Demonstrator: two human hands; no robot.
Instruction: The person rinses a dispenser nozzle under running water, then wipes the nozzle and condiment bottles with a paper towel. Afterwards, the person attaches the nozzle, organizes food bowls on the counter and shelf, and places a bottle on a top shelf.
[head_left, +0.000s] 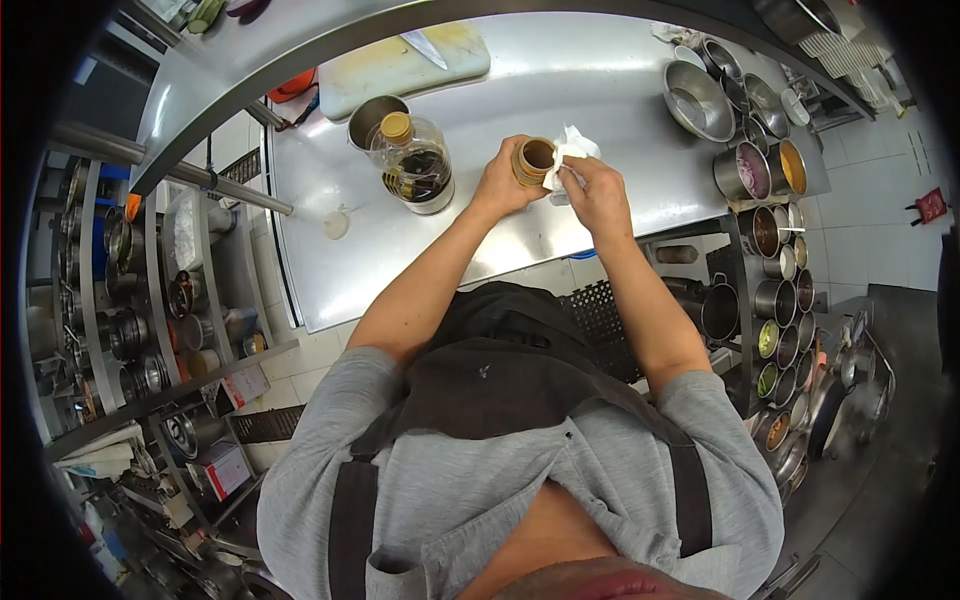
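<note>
My left hand (503, 182) is wrapped round a small brown jar (533, 160) with an open mouth, held above the steel table (520, 85). A crumpled white paper towel (575, 147) is pinched in my right hand (597, 192), touching the right side of the jar's rim. To the left of my left hand stands a large clear bottle (420, 170) with a yellow cap and dark liquid inside. Just behind that bottle is a steel pot (375, 118). What is inside the brown jar cannot be made out.
A cutting board (345, 80) with a knife (425, 48) lies at the back left. Metal bowls (698, 102) and pots, one holding something purple (752, 172), crowd the right end. A round translucent lid-like disc (336, 225) lies at the left. Steel shelving (165, 330) stands further left.
</note>
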